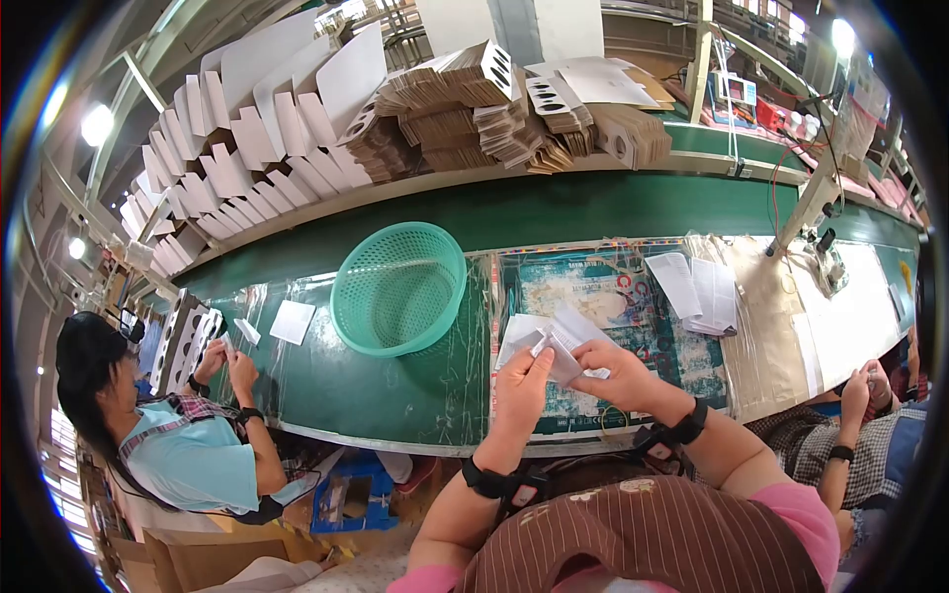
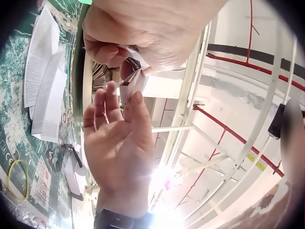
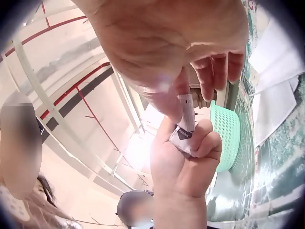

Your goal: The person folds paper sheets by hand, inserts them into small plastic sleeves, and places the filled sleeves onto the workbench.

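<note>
Over the worktable, a small folded paper leaflet [image 1: 561,364] with fine print is held between both hands. My left hand [image 1: 521,393] pinches one end, its fingers curled round the paper in the right wrist view. The right hand [image 1: 621,378] grips the other end between thumb and fingers; its remaining fingers are extended in the left wrist view. A dark printed label [image 3: 183,133] shows on the folded strip. Just beyond the hands lie loose printed sheets [image 1: 583,324], partly covered by them. Further right is a small pile of folded white leaflets [image 1: 697,292].
A green plastic basket [image 1: 395,341] stands left on the green tabletop [image 1: 415,403]. Past it lies a white sheet [image 1: 293,322]. Stacked cardboard pieces [image 1: 445,99] fill the shelf behind. One person [image 1: 188,445] works at left, another [image 1: 880,435] at right. A yellow rubber band [image 2: 18,179] lies on the table.
</note>
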The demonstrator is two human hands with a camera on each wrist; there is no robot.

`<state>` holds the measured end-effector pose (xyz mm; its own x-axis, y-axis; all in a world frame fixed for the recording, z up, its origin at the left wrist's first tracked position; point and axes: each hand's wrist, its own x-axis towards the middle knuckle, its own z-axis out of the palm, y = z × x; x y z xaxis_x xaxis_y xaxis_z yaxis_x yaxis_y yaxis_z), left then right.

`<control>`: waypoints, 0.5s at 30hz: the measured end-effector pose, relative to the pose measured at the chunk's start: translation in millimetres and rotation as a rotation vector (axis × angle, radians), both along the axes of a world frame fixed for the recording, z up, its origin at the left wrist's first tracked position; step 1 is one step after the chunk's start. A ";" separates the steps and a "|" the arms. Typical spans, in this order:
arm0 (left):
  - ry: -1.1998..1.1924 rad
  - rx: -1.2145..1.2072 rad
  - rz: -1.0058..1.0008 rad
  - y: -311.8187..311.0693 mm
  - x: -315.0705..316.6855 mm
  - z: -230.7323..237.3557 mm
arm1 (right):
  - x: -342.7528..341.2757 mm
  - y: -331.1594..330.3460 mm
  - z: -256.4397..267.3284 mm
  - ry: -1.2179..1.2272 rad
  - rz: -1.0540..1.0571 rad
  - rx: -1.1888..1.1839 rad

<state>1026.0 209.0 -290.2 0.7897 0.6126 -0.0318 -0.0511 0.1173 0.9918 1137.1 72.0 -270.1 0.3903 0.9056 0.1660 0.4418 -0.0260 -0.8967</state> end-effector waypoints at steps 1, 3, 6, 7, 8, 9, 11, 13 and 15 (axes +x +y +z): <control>-0.013 -0.060 0.002 -2.4 -0.4 2.0 | 1.4 -0.7 4.3 0.003 -0.001 0.001; -0.027 -0.119 -0.003 -5.0 0.7 1.1 | 3.9 -4.5 15.3 0.040 0.025 -0.132; -0.055 -0.199 0.002 -4.3 3.8 -2.5 | 2.8 -6.1 2.3 0.353 -0.049 -0.050; -0.029 -0.185 0.019 -1.9 4.1 0.7 | 1.9 -3.6 0.7 0.355 -0.050 -0.052; -0.001 -0.170 0.035 -1.3 3.9 2.8 | -0.9 0.8 -0.1 0.382 -0.131 0.013; 0.003 -0.169 0.033 -2.4 3.7 2.0 | -2.8 3.6 -1.5 0.410 -0.213 0.081; -0.021 -0.149 0.005 -4.0 4.0 0.7 | -1.8 6.0 -5.4 0.460 -0.135 -0.043; -0.024 -0.189 0.000 -2.6 6.8 -4.6 | -3.0 6.5 -3.1 0.399 -0.077 -0.161; -0.031 -0.239 0.010 -3.3 7.1 -3.5 | -2.2 4.2 4.1 0.379 -0.077 -0.184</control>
